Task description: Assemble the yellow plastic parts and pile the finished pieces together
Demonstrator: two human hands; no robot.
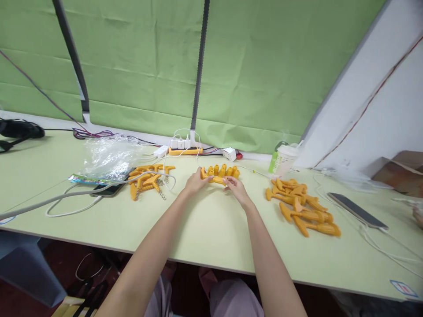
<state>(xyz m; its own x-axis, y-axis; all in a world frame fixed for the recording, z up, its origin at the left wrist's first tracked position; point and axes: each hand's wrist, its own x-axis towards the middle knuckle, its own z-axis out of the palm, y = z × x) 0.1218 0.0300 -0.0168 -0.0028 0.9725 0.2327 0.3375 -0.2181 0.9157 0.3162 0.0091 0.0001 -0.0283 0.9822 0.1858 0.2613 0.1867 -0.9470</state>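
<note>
Between my two hands lies an orange T-handled plastic piece (216,179), held level just above the table. The fingers of my left hand (194,181) are closed around its crossbar end at the left. My right hand (237,190) pinches the other end with thumb and fingers. Right behind it, several short orange plastic tubes (224,170) stand upright in a cluster, partly hidden by the piece. To the left is a heap of orange T-shaped handles (148,178), some with twisted metal ends. A second heap, of longer orange T-handled pieces (300,202), lies on the right.
Clear plastic bags (110,154) and a phone (110,188) sit at the left, crossed by a white cable. A power strip (185,151) with chargers lines the back. A cup (284,159), another phone (358,210) and a cardboard box (401,174) are right.
</note>
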